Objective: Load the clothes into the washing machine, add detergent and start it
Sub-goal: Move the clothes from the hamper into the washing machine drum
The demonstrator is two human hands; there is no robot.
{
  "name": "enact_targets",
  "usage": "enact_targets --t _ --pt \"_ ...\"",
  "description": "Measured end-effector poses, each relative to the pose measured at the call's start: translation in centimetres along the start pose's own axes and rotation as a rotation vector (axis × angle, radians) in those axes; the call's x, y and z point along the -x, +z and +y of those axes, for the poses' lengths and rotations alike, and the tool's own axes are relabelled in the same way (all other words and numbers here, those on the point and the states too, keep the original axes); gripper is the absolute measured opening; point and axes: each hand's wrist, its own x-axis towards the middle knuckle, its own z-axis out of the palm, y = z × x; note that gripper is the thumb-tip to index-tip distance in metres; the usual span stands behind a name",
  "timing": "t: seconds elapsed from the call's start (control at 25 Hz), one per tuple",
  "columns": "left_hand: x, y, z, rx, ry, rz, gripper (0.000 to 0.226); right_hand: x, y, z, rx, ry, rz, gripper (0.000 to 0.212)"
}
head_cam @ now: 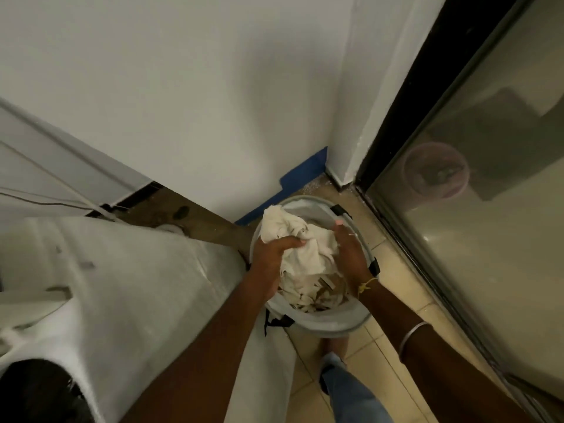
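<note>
A round white laundry basket [329, 323] with black handles stands on the tiled floor in the corner. It holds a heap of white clothes [308, 248] over some patterned pieces. My left hand [273, 254] is closed on a bunch of the white cloth at the basket's left side. My right hand [351, 251] presses into the heap on the right, fingers curled around the fabric. The white washing machine [128, 285] stands to the left of the basket, with its dark drum opening [39, 392] at the bottom left corner.
A white wall rises behind the basket, with blue tape [302, 175] along its base. A glass sliding door [488, 209] in a dark frame runs along the right. My leg in jeans [348, 389] stands on the beige tiles below the basket.
</note>
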Motion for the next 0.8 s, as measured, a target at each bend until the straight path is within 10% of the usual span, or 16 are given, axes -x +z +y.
enact_targets --t 0.12,0.36,0.8 --pt "6.0 0.5 3.6 0.097 0.098 0.007 0.051 5.2 2.4 -3.1 -0.287 0.138 -0.18 0.069" --pt "20.5 -5.3 8.7 0.008 0.502 0.123 0.057 17.9 12.0 -10.7 -0.23 -0.216 -0.041 0.036" --pt "38.8 -25.5 3.6 0.234 0.586 0.506 0.052 36.2 32.9 -6.8 -0.089 -0.299 -0.301 0.03"
